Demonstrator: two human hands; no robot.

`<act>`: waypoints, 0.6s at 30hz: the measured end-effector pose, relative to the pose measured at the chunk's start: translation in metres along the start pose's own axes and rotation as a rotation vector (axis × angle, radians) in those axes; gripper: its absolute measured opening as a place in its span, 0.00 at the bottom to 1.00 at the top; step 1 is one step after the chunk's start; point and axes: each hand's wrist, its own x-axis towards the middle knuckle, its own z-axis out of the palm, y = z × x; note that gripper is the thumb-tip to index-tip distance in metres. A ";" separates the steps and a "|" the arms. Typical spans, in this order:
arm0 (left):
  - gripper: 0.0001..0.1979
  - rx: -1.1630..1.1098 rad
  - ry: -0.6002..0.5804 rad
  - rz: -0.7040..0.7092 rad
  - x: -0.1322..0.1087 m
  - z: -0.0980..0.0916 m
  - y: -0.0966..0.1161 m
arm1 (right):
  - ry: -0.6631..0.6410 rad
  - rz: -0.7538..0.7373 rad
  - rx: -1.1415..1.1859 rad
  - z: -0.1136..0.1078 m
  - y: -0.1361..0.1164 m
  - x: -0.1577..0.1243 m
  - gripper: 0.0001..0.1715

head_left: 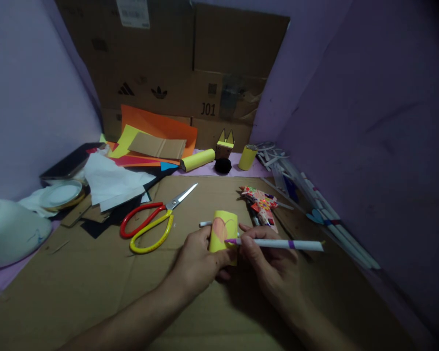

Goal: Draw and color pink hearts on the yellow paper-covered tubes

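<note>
My left hand (199, 261) is wrapped round a yellow paper tube (229, 224), with the thumb across its lower front. A heart shape coloured orange-pink shows on the tube's face, beside a thin curved line. Between the thumb and fingers of my right hand (269, 261) is a white felt-tip pen (274, 243) with a purple band. Its purple tip touches or nearly touches the tube at the heart's lower edge. Behind the tube, a thin white stick-like end (205, 224) pokes out to the left; the rest of it is hidden.
Scissors (161, 214) with red and yellow handles lie left of my hands. A patterned pouch (261, 202) with pens sits beyond my right hand. Yellow tubes (198, 160), a black pompom (223, 165) and coloured paper (157, 126) are at the back. White rods (336, 229) line the right wall.
</note>
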 end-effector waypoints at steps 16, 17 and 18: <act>0.17 0.042 0.010 -0.013 0.002 -0.001 -0.002 | 0.077 0.019 -0.065 -0.003 0.002 0.002 0.06; 0.17 0.042 0.008 -0.014 0.002 -0.001 -0.002 | 0.062 0.015 -0.059 -0.003 0.002 0.002 0.06; 0.17 0.039 0.005 -0.013 0.002 -0.001 -0.001 | 0.037 -0.002 -0.043 -0.003 0.002 0.002 0.06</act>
